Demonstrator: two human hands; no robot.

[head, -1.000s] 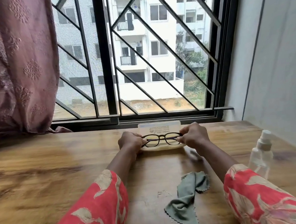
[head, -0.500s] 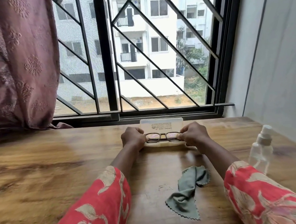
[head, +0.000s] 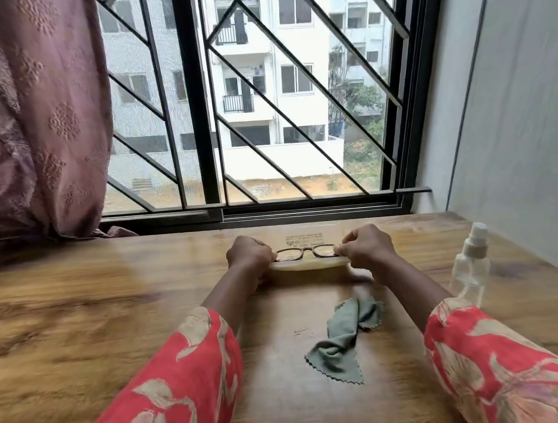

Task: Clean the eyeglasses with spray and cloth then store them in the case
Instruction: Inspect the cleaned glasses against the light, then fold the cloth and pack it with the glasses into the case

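Dark-framed eyeglasses [head: 306, 253] lie low in the open cream case [head: 307, 265] at the far middle of the table, its lid [head: 304, 238] standing up behind them. My left hand [head: 249, 257] grips the left end of the frame, and my right hand [head: 364, 246] pinches the right end. A crumpled grey-green cloth [head: 344, 340] lies on the table nearer to me. A clear spray bottle [head: 470, 261] with a white nozzle stands at the right.
The wooden table [head: 92, 317] runs up to a barred window [head: 253, 210] at the back. A mauve curtain [head: 20, 118] hangs at the back left, its hem on the table. A grey wall [head: 519, 117] bounds the right side.
Both hands have lowered the eyeglasses from above the case down into its tray. The cloth and bottle have stayed put.
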